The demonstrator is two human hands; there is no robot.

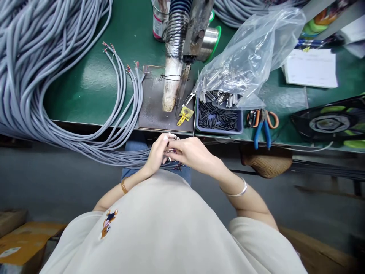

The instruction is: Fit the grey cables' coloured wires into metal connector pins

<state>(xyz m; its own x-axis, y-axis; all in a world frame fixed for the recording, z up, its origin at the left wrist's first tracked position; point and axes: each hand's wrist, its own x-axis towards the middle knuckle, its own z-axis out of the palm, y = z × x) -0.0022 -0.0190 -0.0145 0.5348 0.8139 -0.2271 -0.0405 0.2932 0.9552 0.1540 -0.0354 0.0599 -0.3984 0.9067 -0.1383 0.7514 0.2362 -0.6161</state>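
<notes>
My left hand [155, 153] and my right hand [195, 153] are together over my lap, just below the table edge. Both have bent, closed fingers around a small piece that they mostly hide. Bits of shiny metal and thin wire show between the fingertips. A bundle of grey cables [114, 154] runs across from the left and passes beneath my left hand. Small metal-tipped cable ends [179, 166] hang just under the fingers of my right hand. In front of them, a yellow clip-like piece [185, 115] lies on a dark board [152, 114].
A large coil of grey cable [25, 64] covers the table's left. A taped hose [172, 80] hangs over the board. To the right are a blue bin [219, 131] of black sleeves, a plastic bag [256, 49] of metal connectors, pliers [265, 129], a solder spool [207, 43] and a fan [329, 123].
</notes>
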